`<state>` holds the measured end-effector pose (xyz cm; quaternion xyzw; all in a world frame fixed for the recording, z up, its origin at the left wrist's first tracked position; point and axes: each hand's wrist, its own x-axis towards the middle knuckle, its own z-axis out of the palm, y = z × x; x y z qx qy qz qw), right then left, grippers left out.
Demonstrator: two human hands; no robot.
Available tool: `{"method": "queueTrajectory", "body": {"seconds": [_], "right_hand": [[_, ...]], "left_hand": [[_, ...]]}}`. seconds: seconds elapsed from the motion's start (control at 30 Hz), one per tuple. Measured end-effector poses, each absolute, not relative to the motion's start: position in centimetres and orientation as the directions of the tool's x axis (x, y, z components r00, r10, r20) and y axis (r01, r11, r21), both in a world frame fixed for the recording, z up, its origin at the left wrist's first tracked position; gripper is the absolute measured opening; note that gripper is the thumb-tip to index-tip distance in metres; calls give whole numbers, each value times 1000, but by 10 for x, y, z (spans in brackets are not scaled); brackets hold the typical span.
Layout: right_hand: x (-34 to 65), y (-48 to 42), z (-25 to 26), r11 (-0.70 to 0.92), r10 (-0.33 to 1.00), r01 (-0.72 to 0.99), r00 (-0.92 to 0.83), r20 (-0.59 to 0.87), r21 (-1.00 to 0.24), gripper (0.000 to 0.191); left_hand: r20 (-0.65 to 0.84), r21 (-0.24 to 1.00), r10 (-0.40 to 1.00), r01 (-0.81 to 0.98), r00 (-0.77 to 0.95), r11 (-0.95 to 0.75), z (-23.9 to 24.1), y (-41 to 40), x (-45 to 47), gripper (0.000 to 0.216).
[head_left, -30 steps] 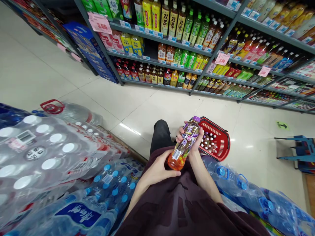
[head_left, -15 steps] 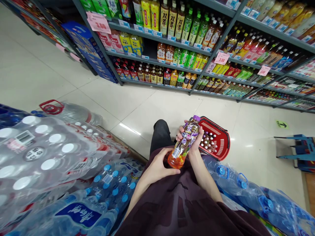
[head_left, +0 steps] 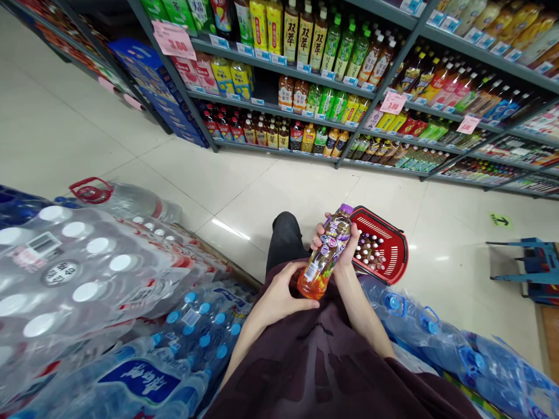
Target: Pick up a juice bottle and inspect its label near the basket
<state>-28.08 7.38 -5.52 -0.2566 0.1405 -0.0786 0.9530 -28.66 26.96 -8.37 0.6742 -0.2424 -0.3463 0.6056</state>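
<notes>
At lower centre, the juice bottle [head_left: 326, 253] with its purple cap sits barely higher than a second ago, left hand [head_left: 279, 297] cupping its orange base, right hand [head_left: 345, 247] wrapped round its neck. Behind lies a red basket [head_left: 388, 247]; the shelf tag [head_left: 174, 39] upper left reads 3.00.

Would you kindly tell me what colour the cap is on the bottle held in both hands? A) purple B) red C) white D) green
A: the bottle, gripped near its top by the right hand and at its orange base by the left hand, ends in a purple cap just in front of the red basket on the floor.
</notes>
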Motion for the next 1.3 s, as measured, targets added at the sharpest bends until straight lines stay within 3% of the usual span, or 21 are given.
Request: {"method": "queueTrajectory", "body": {"seconds": [0.63,0.87,1.3], "right_hand": [[-280,75,-54,853,-204,52,949,-240,-520,53],[-279,79,-52,847,-208,58,951,-229,-528,49],[-276,74,-48,880,-228,59,922,-312,-470,53]], "left_hand": [[-182,983,-760,112,624,-143,-78,270,-287,83],[-195,961,-715,-16,671,-278,-73,267,-286,85],[-263,957,-686,92,678,-276,-69,271,-285,75]]}}
